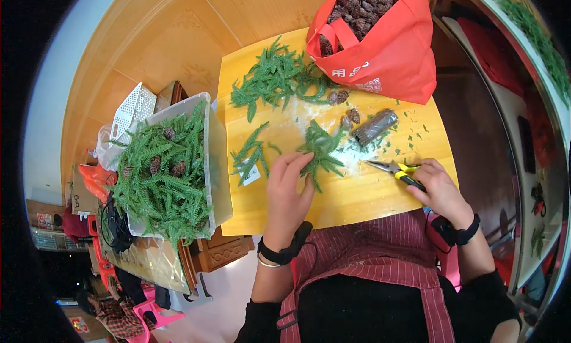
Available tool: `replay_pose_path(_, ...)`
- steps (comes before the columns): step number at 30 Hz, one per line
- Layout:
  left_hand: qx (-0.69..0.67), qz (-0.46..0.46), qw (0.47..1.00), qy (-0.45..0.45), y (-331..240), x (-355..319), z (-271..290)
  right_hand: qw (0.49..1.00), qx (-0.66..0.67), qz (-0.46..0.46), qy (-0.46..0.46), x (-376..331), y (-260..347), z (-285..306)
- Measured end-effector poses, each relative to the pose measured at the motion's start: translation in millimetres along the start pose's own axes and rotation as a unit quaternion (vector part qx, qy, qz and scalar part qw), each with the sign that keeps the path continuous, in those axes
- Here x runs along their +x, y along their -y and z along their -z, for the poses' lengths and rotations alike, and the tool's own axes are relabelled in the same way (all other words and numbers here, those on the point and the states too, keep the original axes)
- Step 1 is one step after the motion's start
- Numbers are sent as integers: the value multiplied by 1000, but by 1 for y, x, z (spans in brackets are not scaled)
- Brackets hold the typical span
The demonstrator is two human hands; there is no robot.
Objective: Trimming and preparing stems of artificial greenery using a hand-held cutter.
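Observation:
My left hand (289, 191) pinches the edge of an artificial pine sprig (320, 145), whose green branches spread out from its middle on the yellow table. My right hand (439, 185) is closed on the handles of needle-nose pliers (401, 172), yellow and black, with the jaws pointing left toward the sprig. Beyond the pliers lies a bundle of dark thin wires (375, 128). Loose pine cones (339, 97) rest near it. To the left of the sprig is a separate green branch (251, 154) beside a small white label (252, 175).
A red bag (392, 60) full of pine cones stands at the table's far right. More green branches (270, 75) are heaped at the back. On the left, a clear plastic bin (219, 164) holds greenery and several cones. Green clippings litter the yellow tabletop (380, 197).

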State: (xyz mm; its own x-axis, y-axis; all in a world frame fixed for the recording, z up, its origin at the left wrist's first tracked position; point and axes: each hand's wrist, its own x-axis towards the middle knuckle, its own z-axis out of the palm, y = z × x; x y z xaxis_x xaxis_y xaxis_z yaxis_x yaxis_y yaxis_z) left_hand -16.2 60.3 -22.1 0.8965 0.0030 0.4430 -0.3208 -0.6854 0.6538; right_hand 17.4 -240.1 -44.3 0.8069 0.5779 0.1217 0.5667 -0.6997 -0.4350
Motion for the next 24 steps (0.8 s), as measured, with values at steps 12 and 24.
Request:
replay_pose_path(12,122,36,983,135,7,-30,10,999,27,-24,9,36,15,6)
replay_pose_path(24,151,34,985,71,-4,-29,8,990,-129,34,-49,145,34,-53)
